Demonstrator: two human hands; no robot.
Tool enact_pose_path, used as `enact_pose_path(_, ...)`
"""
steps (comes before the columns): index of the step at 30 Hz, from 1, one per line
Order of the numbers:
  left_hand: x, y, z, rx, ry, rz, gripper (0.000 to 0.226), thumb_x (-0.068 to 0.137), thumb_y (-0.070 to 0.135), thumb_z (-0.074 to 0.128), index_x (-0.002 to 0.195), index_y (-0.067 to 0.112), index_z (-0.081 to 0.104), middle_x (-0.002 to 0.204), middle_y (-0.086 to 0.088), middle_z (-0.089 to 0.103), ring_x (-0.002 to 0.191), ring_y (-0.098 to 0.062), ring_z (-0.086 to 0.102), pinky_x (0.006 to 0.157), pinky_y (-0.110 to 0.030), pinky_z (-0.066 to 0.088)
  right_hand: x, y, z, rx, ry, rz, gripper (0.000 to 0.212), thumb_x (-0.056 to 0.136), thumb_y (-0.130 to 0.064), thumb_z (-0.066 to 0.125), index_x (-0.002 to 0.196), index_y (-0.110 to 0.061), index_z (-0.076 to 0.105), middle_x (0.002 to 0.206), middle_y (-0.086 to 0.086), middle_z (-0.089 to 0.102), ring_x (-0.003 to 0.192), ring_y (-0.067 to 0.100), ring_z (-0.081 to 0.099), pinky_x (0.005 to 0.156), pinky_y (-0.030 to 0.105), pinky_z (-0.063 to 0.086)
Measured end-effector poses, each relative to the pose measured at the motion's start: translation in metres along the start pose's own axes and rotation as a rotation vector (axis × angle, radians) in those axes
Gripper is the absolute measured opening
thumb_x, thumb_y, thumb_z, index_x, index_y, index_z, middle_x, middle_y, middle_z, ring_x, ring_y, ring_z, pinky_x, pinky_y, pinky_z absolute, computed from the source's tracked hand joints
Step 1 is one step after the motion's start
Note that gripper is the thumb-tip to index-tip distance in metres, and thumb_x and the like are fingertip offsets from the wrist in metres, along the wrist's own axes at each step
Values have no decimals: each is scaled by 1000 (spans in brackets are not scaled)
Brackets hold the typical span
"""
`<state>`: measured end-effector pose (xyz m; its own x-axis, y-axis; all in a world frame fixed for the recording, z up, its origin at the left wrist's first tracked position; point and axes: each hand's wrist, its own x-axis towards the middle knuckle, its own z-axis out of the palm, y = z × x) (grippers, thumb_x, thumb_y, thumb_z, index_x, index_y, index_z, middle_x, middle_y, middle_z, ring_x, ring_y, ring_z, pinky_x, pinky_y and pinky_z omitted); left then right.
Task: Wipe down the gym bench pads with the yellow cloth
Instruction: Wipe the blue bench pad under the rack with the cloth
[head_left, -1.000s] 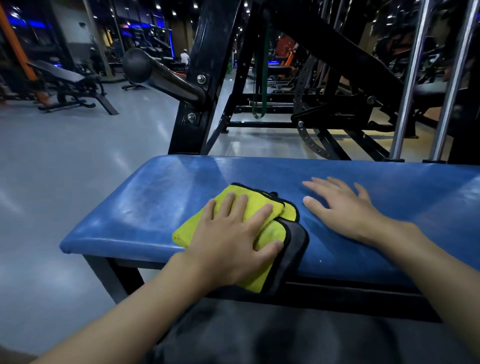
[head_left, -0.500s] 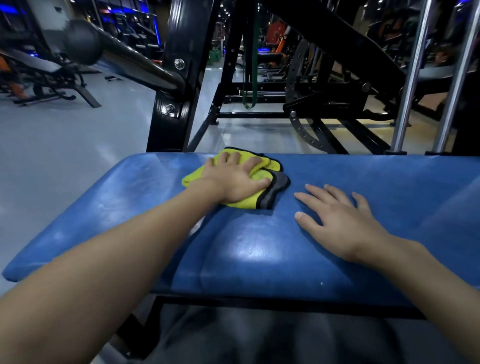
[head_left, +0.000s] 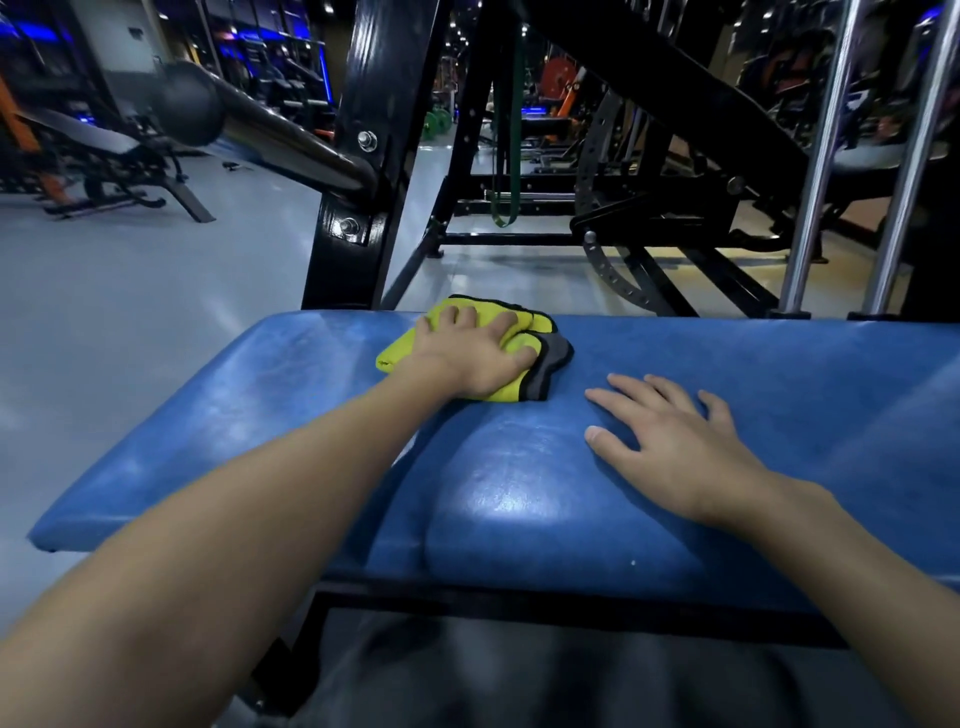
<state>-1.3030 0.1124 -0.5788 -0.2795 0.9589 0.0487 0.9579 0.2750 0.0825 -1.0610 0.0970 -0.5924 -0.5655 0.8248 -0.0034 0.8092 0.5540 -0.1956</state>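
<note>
View from a head-worn camera, looking down over a person's two bare forearms at a long blue padded vinyl gym bench pad (head_left: 519, 499) that runs left to right.

A bright yellow plush cloth (head_left: 399, 355) lies near the far edge of the pad, left of its middle and just this side of a black steel machine upright (head_left: 363, 156). The left hand (head_left: 467, 358) lies palm down on the cloth with fingers spread and slightly bent, pressing it to the pad rather than pinching it. The right hand (head_left: 670, 441) rests flat on bare pad nearer the viewer, to the right of the cloth and apart from it, fingers spread and straight, holding nothing.

The cloth looks soft, light and limp, so it would likely bunch or unfold if dragged by a corner. A flat palm over its middle, with fingertips near the leading edge, seems the safest hold. The pad's glossy skin suggests the cloth will slide easily under light pressure.

The cloth is folded into several layers and edged in dark binding. A grey underside is turned up at its right corner. The pad around it is scuffed and pale in patches, with a bright sheen near the middle.

Beyond lie a grey floor (head_left: 130, 312), a hanging green band (head_left: 504, 156) and chrome rods (head_left: 821, 156).
</note>
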Motion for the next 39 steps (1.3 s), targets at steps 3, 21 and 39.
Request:
enact_pose_path(3,-37,-1,2,-11,17,14,64,91,74,24,150,48,25,158,-10,29,148,-29,16,118,-57,10,0,0,0,1,0,2,59,96,-62,21,153,-44,22,164,-17,10,151,13,1,120,53,-1)
enact_pose_path(21,-181,-12,-2,62,83,18,86,72,80,0,152,50,12,163,-2,22,152,-26,9,119,-54,13,-2,-24,-4,67,58,-78,52,101,-55,31,152,-42,28,163,-16,17,151,14,5,120,55,0)
enact_pose_path(39,6,-31,-6,11,-55,-37,73,86,79,28,152,49,18,164,-9,21,150,-35,13,116,-62,15,27,-17,7,-55,-33,-32,61,95,-63,15,154,-45,13,166,-15,0,152,13,-5,120,53,-4)
